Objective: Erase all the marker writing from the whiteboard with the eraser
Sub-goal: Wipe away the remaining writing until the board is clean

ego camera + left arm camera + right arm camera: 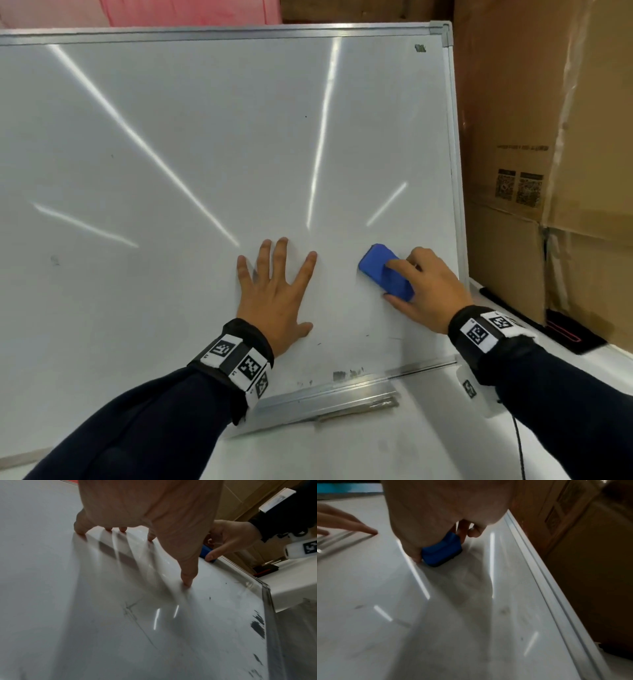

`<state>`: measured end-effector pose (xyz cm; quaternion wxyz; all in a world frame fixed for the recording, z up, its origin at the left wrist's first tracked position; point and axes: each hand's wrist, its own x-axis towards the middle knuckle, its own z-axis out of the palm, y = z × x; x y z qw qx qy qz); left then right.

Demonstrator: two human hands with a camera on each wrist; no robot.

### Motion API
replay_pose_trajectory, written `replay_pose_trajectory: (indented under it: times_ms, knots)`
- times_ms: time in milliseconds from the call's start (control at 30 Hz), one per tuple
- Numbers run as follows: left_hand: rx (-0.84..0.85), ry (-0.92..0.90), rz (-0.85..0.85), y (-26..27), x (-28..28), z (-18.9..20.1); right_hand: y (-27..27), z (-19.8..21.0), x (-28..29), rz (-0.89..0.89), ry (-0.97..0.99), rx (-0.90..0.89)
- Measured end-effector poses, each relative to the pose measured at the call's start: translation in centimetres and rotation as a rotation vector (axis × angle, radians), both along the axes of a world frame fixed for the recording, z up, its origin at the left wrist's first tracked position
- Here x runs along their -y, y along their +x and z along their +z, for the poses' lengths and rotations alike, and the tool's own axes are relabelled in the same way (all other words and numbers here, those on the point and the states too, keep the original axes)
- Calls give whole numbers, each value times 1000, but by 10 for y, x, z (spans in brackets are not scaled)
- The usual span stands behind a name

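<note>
Fingers (399, 264) of the right hand (430, 291) grip the blue eraser (385, 272); the left hand (274, 291) presses flat, fingers spread, on the whiteboard (171, 137). Dark smears (347, 374) near the bottom edge may be missed.

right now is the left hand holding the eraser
No, the left hand lies flat with spread fingers on the whiteboard, while the right hand grips the blue eraser.

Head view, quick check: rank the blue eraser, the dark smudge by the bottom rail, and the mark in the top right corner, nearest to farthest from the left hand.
From the left hand:
1. Blue eraser, to its right, gripped by the right hand.
2. Dark smudge, below, by the bottom rail.
3. Corner mark, far up, top right.
</note>
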<state>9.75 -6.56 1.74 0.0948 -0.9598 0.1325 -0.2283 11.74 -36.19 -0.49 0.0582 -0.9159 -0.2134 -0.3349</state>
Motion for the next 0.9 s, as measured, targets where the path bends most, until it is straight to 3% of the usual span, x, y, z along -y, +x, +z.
replay_pose_trajectory:
  times_ms: [100, 167, 267, 400, 567, 900]
  knots:
    - [-30, 27, -8, -5, 2, -13, -10, -24, -7, 152, -318, -65]
    - [-61, 45, -9, -9, 3, -24, -15, -33, -5, 195, -403, -93]
    - [-103, 71, 11, -17, 2, -44, -16, -33, -5, 190, -356, -106]
    - [-135, 91, 27, -28, -2, -68, -18, -37, 4, 172, -442, -215]
    - [-128, 84, 22, -30, -6, -79, -24, -45, 16, 114, -448, -286]
    - [-48, 104, 14, -18, -25, -91, -10, -63, -81, 294, -427, -155]
